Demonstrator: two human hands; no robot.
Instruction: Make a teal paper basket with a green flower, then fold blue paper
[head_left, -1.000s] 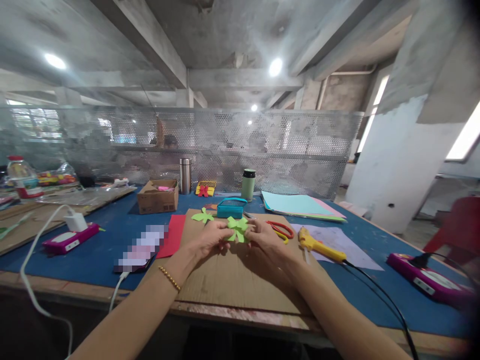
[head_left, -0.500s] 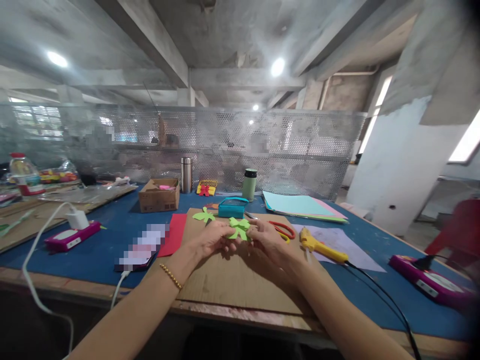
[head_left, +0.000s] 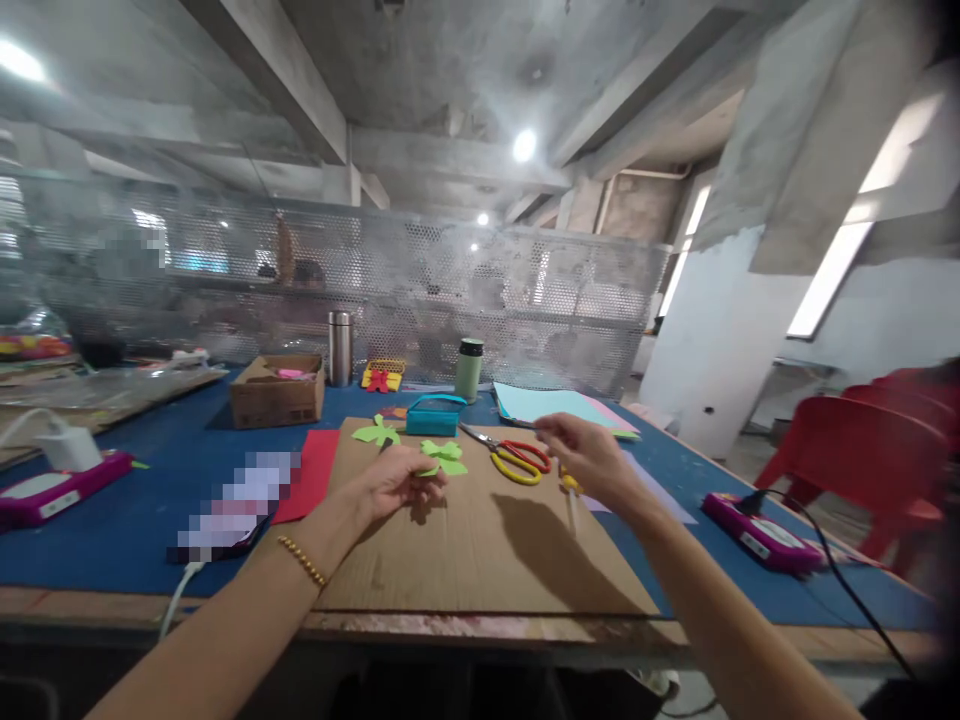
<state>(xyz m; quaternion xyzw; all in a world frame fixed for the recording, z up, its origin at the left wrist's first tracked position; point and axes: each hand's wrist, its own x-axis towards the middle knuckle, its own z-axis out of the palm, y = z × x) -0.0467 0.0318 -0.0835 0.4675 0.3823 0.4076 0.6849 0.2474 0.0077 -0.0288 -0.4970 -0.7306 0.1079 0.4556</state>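
Observation:
My left hand pinches a green paper cutout just above a brown cardboard sheet on the blue table. My right hand hangs free to the right of the cutout, fingers loosely curled and holding nothing. It hovers over a yellow glue gun, which it mostly hides. Red and yellow scissors lie on the cardboard between my hands. A second green cutout lies at the cardboard's far left corner, next to a teal box.
At the back stand a cardboard box, a steel flask, a green flask and stacked coloured paper. Red paper and a phone lie left. Pink devices sit at both sides; red chairs are right.
My right hand has let go of the green cutout and moved right over the glue gun. My left hand keeps the cutout. The view has swung to the right.

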